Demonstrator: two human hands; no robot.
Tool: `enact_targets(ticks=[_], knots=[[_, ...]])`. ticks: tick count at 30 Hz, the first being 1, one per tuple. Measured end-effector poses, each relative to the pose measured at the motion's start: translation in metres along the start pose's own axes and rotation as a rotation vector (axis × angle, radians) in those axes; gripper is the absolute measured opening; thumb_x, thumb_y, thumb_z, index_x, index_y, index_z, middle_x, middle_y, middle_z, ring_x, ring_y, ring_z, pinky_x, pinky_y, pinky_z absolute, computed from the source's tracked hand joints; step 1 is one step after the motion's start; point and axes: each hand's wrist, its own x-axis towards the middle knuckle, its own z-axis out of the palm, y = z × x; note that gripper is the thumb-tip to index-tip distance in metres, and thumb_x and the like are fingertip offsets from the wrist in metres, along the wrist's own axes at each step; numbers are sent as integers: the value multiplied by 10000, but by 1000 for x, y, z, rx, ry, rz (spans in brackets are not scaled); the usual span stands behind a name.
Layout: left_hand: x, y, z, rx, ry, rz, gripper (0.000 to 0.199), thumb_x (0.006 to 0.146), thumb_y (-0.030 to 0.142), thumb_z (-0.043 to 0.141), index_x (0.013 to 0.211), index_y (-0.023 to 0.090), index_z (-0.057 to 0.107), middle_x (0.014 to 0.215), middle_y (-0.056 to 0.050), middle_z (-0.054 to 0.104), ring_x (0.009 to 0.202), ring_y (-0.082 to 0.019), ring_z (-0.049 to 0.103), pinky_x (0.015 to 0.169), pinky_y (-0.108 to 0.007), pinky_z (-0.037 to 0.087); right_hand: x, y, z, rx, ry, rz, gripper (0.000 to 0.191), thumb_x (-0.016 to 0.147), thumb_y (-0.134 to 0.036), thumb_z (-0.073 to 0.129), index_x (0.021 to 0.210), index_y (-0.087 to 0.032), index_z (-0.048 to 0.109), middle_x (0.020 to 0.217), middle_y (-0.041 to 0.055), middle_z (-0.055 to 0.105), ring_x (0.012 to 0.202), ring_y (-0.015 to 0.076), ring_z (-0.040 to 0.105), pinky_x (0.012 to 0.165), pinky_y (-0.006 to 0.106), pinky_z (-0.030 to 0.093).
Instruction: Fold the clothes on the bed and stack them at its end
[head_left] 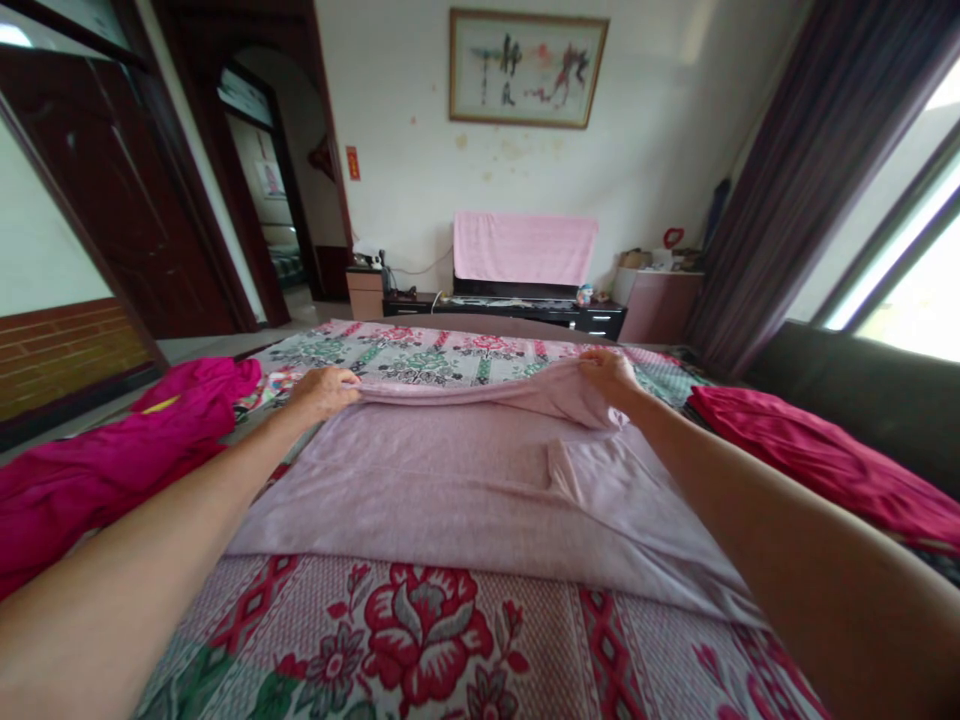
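Note:
A pale pink shirt [450, 480] lies spread on a flower-patterned cloth [427, 640], its far edge lifted a little and folded over. At the left end of that edge my left hand [326, 393] is closed on the fabric. My right hand [609, 372] grips the right end, where the cloth bunches up and a piece hangs below the fingers. Between the hands the edge runs almost straight. Wrinkles and a folded flap, perhaps a sleeve, show at the shirt's right side.
Bright pink clothing [97, 450] is heaped at the left. A red garment [825, 460] lies at the right, beside a dark sofa back [862, 410]. Beyond stand a low black cabinet [600, 320] and a screen covered with a pink towel [525, 248].

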Motion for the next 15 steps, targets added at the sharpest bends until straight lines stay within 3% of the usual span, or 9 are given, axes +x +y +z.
enact_targets(ticks=[2, 4, 7, 10, 15], knots=[[0, 0, -5, 90, -19, 62, 358, 698, 340, 632, 1013, 217, 750, 1004, -32, 724, 928, -214, 594, 707, -241, 390, 0, 0, -4, 15, 4, -12, 350, 762, -264, 527, 1039, -181, 724, 924, 52, 730, 824, 211, 640, 704, 268, 477], [0, 1, -12, 125, -84, 77, 367, 744, 338, 595, 1053, 206, 742, 907, -19, 731, 839, -185, 605, 672, -228, 387, 0, 0, -7, 9, 12, -14, 356, 757, -268, 548, 1049, -176, 729, 949, 53, 731, 851, 210, 641, 733, 271, 477], [2, 4, -22, 62, -181, 40, 379, 784, 311, 548, 1080, 167, 734, 750, -2, 709, 729, -161, 601, 617, -222, 383, 0, 2, -9, 34, 17, 13, 378, 752, -265, 565, 1082, -174, 727, 957, 55, 731, 841, 201, 641, 729, 270, 478], [4, 9, -32, -6, -223, 35, 347, 775, 252, 536, 1037, 170, 748, 729, 13, 706, 732, -149, 597, 618, -209, 392, 0, 3, -9, 95, 9, 53, 401, 749, -280, 568, 1103, -169, 721, 884, 51, 729, 752, 185, 631, 651, 258, 470], [20, 17, -47, 15, -113, 51, 175, 672, 187, 600, 733, 144, 758, 564, -4, 650, 668, -165, 576, 629, -229, 390, 9, -4, -21, -77, -46, 4, 329, 764, -329, 565, 982, -180, 761, 803, 33, 711, 721, 166, 600, 629, 242, 418]])
